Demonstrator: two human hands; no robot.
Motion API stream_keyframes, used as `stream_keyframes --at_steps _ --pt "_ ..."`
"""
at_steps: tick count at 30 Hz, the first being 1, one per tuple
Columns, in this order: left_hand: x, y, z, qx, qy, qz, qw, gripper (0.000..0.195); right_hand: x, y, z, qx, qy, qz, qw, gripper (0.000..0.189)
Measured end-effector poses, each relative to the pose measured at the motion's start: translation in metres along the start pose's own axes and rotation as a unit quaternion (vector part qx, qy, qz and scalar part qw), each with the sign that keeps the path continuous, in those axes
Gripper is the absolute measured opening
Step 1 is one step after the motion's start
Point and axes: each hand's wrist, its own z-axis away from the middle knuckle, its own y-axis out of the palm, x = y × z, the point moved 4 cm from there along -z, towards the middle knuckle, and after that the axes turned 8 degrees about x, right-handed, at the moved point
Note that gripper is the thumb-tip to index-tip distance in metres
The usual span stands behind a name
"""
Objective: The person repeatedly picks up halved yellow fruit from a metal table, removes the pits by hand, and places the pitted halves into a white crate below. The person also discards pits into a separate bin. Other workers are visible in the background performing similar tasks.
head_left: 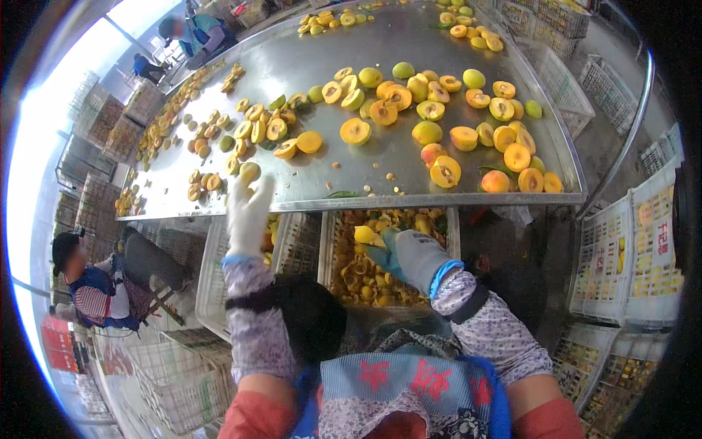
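Note:
My left hand (249, 211), in a white glove, reaches over the front edge of the metal table (307, 186). A yellow-green peach (250, 171) sits between its thumb and fingers. Lower and to the right, my right hand (414, 255) wears a grey and blue-green glove. Its curled fingers hang over a crate (327, 258) of yellow fruit pieces (364, 277) under the table edge. A yellow piece of fruit (364, 234) shows at those fingertips; whether they grip it is unclear. Halved peaches (355, 131), several with stones showing, lie across the table with whole ones.
Another pale crate (211, 274) stands under the table at left. Stacked crates (625, 252) of fruit stand at right. One person (104, 291) sits at far left; another (200, 35) leans at the table's far side. A curved metal rail (636, 123) runs past the right corner.

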Motion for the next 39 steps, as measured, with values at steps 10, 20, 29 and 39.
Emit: stream_keyframes --at_steps 10,20,29,39 --pt "-0.085 0.174 -0.102 0.207 0.023 -0.268 0.941 0.084 -0.027 0.001 -0.002 -0.006 0.044 0.004 0.999 0.053" --pt "-0.028 0.162 -0.077 0.336 -0.1 0.187 0.918 0.051 -0.013 -0.028 0.006 -0.272 -0.078 -0.164 0.945 0.039" --pt "-0.071 0.126 0.037 0.224 0.022 0.39 0.893 0.049 0.017 -0.029 0.001 -0.379 -0.227 -0.244 0.863 0.024" --pt "-0.062 0.133 0.056 0.138 -0.027 0.587 0.797 0.065 0.028 -0.01 -0.012 -0.355 -0.142 -0.183 0.906 0.029"
